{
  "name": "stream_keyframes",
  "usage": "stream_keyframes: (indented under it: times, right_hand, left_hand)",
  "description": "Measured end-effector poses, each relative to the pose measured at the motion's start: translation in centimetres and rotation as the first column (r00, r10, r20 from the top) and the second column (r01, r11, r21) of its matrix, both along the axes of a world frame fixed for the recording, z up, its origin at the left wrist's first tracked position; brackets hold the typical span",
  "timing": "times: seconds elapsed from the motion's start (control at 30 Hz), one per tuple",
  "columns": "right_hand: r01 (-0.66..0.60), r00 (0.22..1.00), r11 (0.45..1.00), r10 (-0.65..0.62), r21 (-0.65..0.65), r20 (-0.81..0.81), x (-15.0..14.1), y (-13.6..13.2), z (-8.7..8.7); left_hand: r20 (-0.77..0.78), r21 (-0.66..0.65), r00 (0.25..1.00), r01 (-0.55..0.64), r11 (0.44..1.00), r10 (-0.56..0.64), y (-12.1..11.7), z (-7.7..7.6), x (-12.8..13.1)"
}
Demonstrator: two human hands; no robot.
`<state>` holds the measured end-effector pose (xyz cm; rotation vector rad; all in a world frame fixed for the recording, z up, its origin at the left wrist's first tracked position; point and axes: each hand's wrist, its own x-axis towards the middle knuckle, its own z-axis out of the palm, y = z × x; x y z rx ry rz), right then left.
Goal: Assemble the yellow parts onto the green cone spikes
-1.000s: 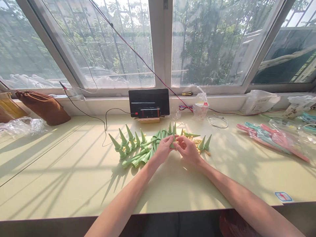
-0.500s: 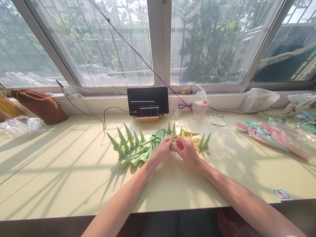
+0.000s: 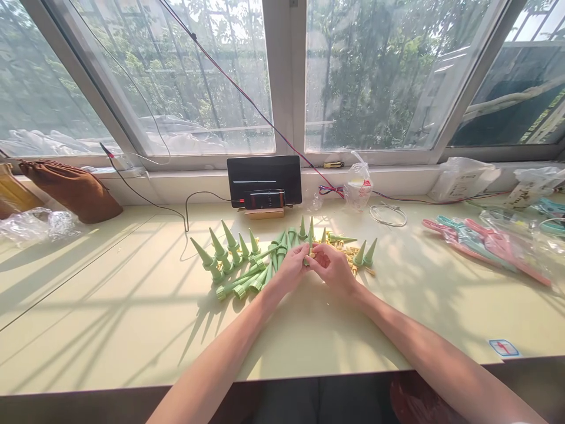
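My left hand (image 3: 293,266) is closed around a green plastic plant-watering spike (image 3: 311,228), its point upward. My right hand (image 3: 336,268) meets it from the other side, thumb and fingers pinched at a small yellow plastic piece (image 3: 312,254) by the spike's lower end. The fingers hide most of that joint. Left of my hands, several green spikes (image 3: 219,242) stand point up, and more green spikes (image 3: 245,285) lie in a pile. Behind and right of my right hand are loose small yellow pieces (image 3: 352,254) and two upright green cones (image 3: 365,254).
A phone (image 3: 265,199) leans before a black tablet (image 3: 263,171) at the window, with cables nearby. To the right lie a coiled white cable (image 3: 388,215) and pink and teal plastic items (image 3: 485,241) in clear wrap. A brown pouch (image 3: 70,189) sits at left.
My right thumb and fingers have shifted slightly around the lower end of the spike. The spike stays in my left hand, and the things on the table have not moved.
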<state>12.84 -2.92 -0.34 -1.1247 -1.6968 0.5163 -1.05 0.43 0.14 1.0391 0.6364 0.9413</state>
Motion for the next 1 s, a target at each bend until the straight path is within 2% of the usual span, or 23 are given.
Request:
stream_keyframes:
  times: [0.17, 0.37, 0.57, 0.73, 1.0]
  right_hand:
    - [0.032, 0.998, 0.999, -0.032, -0.007, -0.045, 0.0, 0.0, 0.1]
    - [0.000, 0.991, 0.999, -0.005, -0.038, -0.137, 0.3, 0.3, 0.0]
    - [-0.013, 0.986, 0.995, -0.004, -0.102, -0.165, 0.4, 0.6, -0.2]
    - [-0.054, 0.973, 0.984, 0.014, -0.169, -0.229, 0.5, 1.0, -0.6]
    - [-0.139, 0.939, 0.965, 0.057, -0.222, -0.339, 0.6, 1.5, -1.1]
  left_hand:
    - [-0.010, 0.007, 0.997, -0.081, 0.997, 0.081, 0.1, 0.2, 0.1]
    - [0.039, 0.032, 0.988, -0.151, 0.988, 0.150, 0.1, 0.9, 0.0]
    - [0.029, 0.053, 0.980, -0.201, 0.978, 0.199, 0.2, 0.7, 0.1]
    - [-0.076, 0.150, 0.954, -0.278, 0.949, 0.291, 0.3, 0.5, 0.0]
    - [-0.150, 0.287, 0.933, -0.276, 0.917, 0.328, 0.2, 0.4, -0.2]
